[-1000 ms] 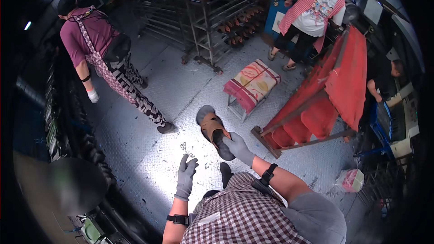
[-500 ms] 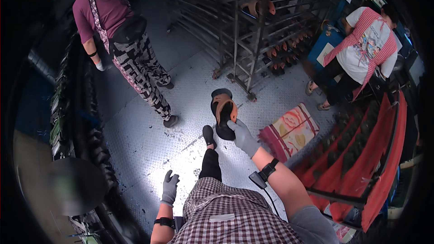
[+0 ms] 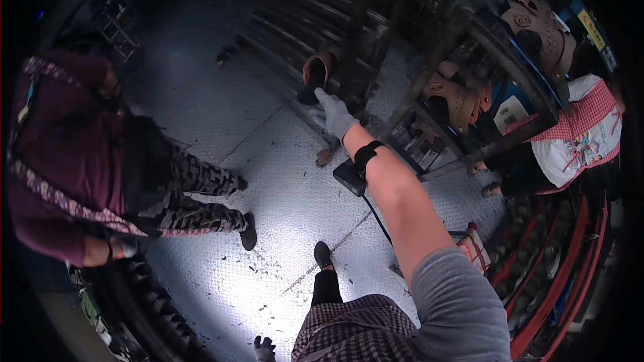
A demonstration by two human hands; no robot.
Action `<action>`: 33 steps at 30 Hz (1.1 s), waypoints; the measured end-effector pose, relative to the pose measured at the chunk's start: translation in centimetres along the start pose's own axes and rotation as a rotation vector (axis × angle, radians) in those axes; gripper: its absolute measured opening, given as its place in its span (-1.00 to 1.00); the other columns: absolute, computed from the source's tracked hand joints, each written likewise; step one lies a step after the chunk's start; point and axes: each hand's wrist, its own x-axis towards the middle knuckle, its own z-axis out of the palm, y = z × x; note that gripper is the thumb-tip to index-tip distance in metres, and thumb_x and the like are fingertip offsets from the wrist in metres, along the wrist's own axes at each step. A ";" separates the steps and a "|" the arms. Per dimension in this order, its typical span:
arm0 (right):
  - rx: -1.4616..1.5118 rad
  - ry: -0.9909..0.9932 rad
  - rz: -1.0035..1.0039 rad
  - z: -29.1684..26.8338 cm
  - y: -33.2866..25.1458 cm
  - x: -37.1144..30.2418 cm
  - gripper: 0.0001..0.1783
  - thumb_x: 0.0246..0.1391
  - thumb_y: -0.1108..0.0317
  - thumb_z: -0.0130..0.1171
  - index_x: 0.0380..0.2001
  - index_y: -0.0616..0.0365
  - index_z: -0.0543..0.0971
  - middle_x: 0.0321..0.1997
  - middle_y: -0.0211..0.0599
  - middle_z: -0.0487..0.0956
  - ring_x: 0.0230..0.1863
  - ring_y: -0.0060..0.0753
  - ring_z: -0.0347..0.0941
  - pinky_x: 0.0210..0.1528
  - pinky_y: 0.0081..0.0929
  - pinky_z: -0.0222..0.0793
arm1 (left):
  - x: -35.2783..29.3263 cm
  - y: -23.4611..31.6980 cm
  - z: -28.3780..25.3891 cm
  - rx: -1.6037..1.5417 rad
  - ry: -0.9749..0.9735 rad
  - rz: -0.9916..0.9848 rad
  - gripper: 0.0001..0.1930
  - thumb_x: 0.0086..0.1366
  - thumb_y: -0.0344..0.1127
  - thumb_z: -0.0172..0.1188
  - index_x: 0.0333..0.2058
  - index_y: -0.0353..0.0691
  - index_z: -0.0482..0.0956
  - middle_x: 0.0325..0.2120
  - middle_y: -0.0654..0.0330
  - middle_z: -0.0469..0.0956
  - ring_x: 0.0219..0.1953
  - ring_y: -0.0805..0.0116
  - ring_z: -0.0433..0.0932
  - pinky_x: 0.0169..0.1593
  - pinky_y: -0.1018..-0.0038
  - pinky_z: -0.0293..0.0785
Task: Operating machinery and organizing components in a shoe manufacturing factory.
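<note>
Metal rack (image 3: pixel 429 87) — brown shoe parts (image 3: pixel 456 97) (shelved) — diamond-plate floor (image 3: pixel 268 161)

Right hand (image 3: pixel 333 115) holds shoe (image 3: pixel 315 75) before rack (image 3: pixel 429 74); a person (image 3: pixel 74 154) stands left

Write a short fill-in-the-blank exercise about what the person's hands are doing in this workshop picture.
1. The right hand in a grey glove holds a brown and black ____ by the dark metal rack.
2. The left hand hangs at the ____ edge of the picture.
3. A black ____ wraps the right forearm.
4. The floor is grey patterned ____ plate.

Missing words: shoe; lower; strap; metal
</note>
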 end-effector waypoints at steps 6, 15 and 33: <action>-0.060 -0.051 0.190 -15.5 8.7 -2.0 -0.65 0.24 0.09 0.20 0.04 -0.12 0.52 -0.14 -0.36 0.64 -0.30 -0.39 0.60 -0.29 -0.42 0.46 | 2.7 19.7 16.9 0.168 -0.028 -0.056 -0.36 0.29 -0.34 0.23 0.31 -0.15 0.23 -0.22 0.25 0.55 -0.30 0.40 0.47 -0.22 0.47 0.36; 0.059 0.868 -0.080 -43.4 8.8 -16.1 -0.65 0.27 0.35 -0.11 0.07 0.22 0.44 -0.23 -0.08 0.60 -0.43 -0.34 0.55 -0.45 -0.47 0.42 | -6.3 31.8 49.6 0.767 -0.862 0.386 -0.47 0.42 -0.33 0.13 0.31 -0.28 0.26 -0.20 0.32 0.51 -0.26 0.60 0.41 -0.18 0.63 0.39; -0.921 0.463 0.146 -77.0 -5.4 -1.5 -0.52 0.21 0.03 0.03 0.13 -0.03 0.51 -0.01 -0.05 0.63 0.04 0.05 0.55 0.15 -0.15 0.41 | -15.2 17.2 102.2 0.715 -0.653 0.157 -0.27 0.32 -0.05 0.21 0.29 -0.42 0.22 -0.15 0.14 0.52 -0.12 0.42 0.44 -0.03 0.48 0.39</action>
